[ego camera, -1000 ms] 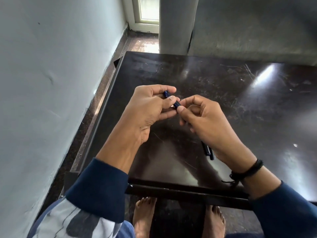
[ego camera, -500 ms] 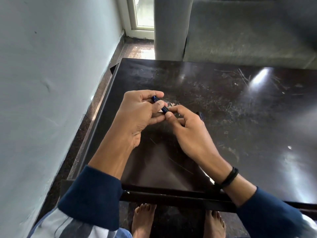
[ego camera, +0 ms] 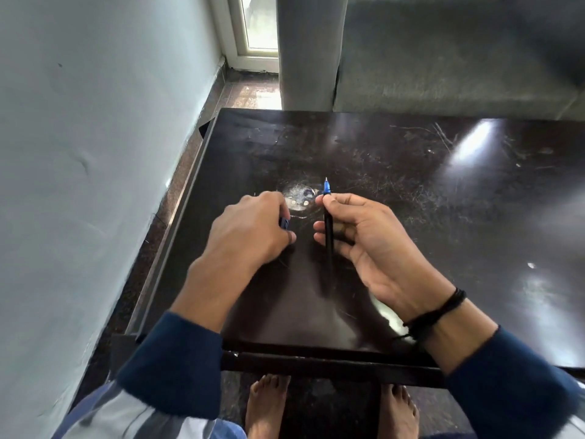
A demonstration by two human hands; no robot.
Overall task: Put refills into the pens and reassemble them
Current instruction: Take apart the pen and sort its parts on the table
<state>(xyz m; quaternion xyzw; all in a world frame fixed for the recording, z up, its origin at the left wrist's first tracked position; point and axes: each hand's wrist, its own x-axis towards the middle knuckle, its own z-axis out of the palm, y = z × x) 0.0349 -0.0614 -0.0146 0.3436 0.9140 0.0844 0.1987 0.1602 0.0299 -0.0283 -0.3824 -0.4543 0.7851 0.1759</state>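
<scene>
My right hand holds a thin dark pen between thumb and fingers, upright, its blue tip with a metal point aimed away from me. My left hand is curled, back up, over a small dark blue pen part, most of it hidden under the fingers. The two hands are a short gap apart above the dark glossy table. Between the hands, a little farther out, lies a small cluster of pale round bits on the table.
A pale wall runs along the left, close to the table's left edge. A grey sofa stands behind the table's far edge. My bare feet show below the near edge.
The hands were joined on one pen; now they are pulled apart. The right hand holds the pen upright, the left keeps the small blue part. The view shifted down.
</scene>
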